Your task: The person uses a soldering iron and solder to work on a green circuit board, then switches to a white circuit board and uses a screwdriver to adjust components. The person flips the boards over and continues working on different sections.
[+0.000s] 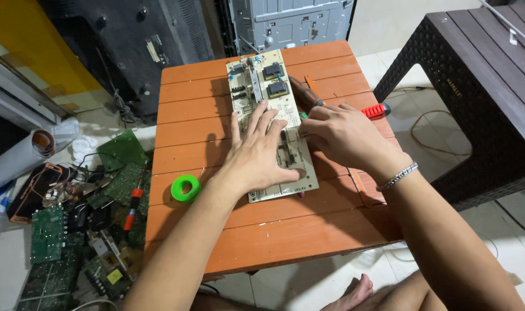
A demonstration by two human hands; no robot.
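Board [272,109] lies flat mid-table [274,230], components still mounted as far as visible. Left hand [257,155] spread open, pinning its near half; right hand [340,135] curled at its right edge, grip unclear. Green tape roll [186,188] left of board, red-handled tool [375,110] right, untouched.

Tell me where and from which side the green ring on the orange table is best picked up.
Pinch the green ring across its wall, one finger in the hole and one outside, coming from above. It lies flat on the table, hole upward, free on all sides. The left hand rests on the circuit board just beside it, so it is probably the nearer one.
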